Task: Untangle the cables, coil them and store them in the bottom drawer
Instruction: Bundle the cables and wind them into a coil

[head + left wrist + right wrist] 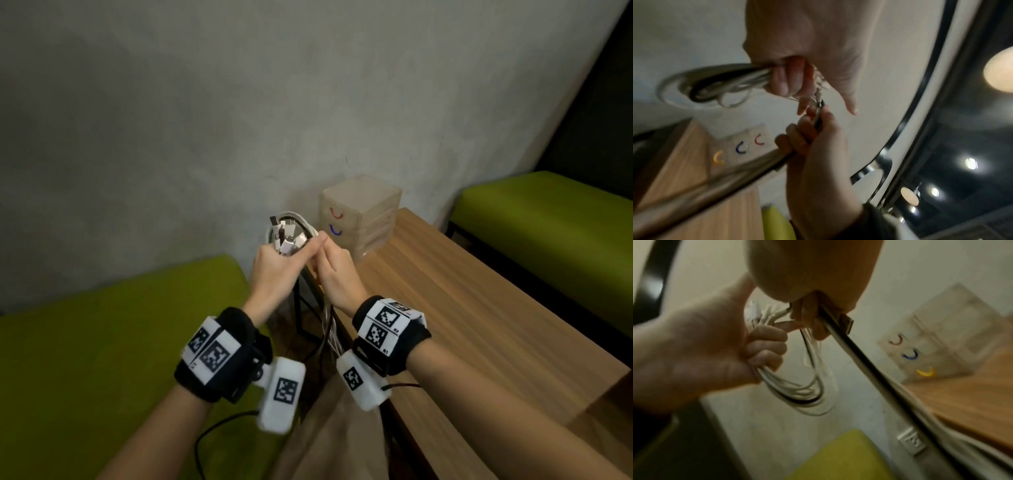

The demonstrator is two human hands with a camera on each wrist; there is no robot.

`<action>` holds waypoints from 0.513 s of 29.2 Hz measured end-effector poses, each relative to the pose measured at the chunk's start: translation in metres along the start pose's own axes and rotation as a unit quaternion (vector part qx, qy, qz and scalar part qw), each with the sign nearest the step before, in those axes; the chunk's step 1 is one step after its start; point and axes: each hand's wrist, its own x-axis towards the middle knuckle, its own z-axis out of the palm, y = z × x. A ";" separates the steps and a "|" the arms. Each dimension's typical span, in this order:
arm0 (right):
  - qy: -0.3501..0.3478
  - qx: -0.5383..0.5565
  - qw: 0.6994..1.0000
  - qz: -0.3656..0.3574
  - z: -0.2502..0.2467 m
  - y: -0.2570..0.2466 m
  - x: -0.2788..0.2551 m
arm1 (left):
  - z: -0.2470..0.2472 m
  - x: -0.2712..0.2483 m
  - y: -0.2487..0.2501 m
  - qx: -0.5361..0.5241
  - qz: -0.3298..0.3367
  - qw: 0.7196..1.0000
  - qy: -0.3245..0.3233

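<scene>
Grey plaster wall forms the background; against it stand two green cushioned seats, one on each side of a wooden worktop. At the far corner of the worktop, against the wall, stands a translucent drawer unit with three drawers, closed as far as the blur allows, marked by a red handle at the top, a blue handle in the middle and a yellow handle on the bottom drawer. The left hand and right hand are raised together in the air in front of the drawer unit, each wrist carrying a black band with printed markers. The cables, a bundle of mostly white leads with one black lead among them, are held off the worktop between the two hands. The left hand's fingers are curled tightly round a looped section of the bundle, with the white plug ends projecting above the fist. The right hand's fingers are curled round the straight run of the same cables, which trails down past the edge of the worktop toward the person's lap. The two hands touch at the fingertips.
</scene>
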 end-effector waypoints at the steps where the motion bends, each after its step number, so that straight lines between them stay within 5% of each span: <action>1: -0.014 0.000 1.000 -0.005 -0.001 -0.004 0.000 | 0.005 0.001 0.000 -0.024 -0.015 1.000 0.004; 8: -0.124 0.005 0.992 -0.025 -0.010 -0.001 0.002 | 0.012 0.029 0.007 -0.155 -0.064 0.983 0.077; 15: 0.058 0.008 0.997 -0.046 -0.005 0.019 -0.011 | 0.017 0.042 0.008 -0.213 -0.035 0.972 0.093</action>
